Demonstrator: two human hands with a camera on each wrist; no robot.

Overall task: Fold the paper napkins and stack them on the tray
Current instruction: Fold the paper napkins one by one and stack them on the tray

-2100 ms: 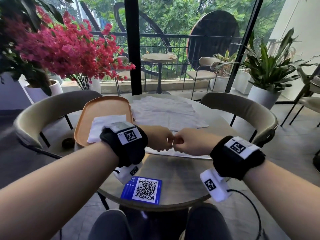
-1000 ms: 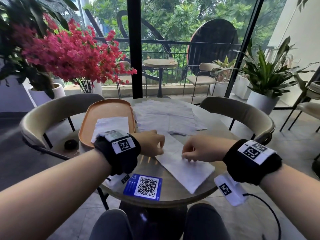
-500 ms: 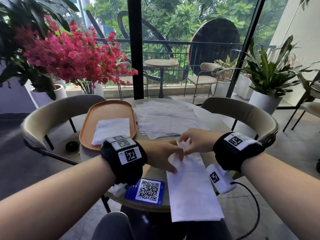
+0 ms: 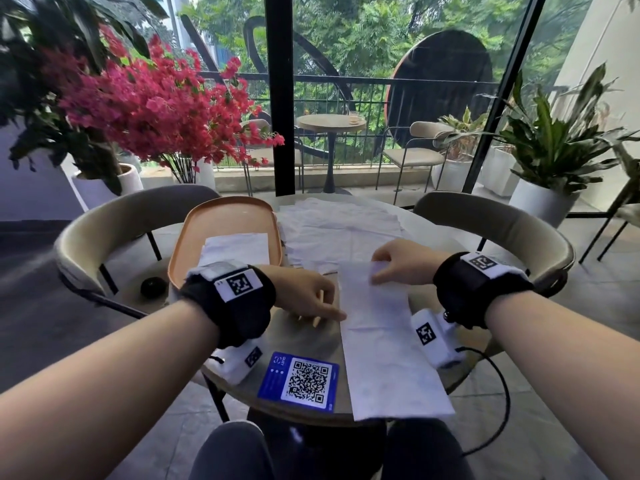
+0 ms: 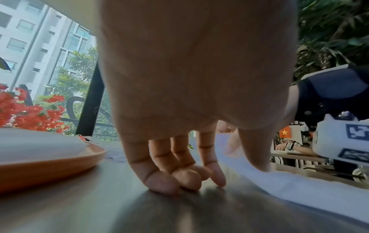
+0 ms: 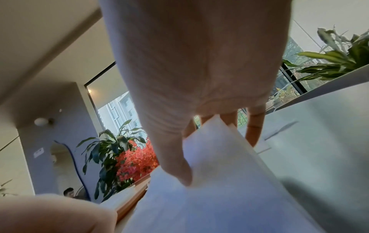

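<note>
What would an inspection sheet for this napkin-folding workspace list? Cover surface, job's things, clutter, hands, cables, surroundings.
Surface: round table, partly bare.
Job's things: long napkin overhanging the near edge; orange tray holding a folded napkin; loose napkin pile behind.
Clutter: blue QR card.
Hands: left hand fingertips on the table beside the napkin; right hand pinches its far end.
Cables: black cable from the right wrist.
Surroundings: two chairs, red flowers, potted plant.
</note>
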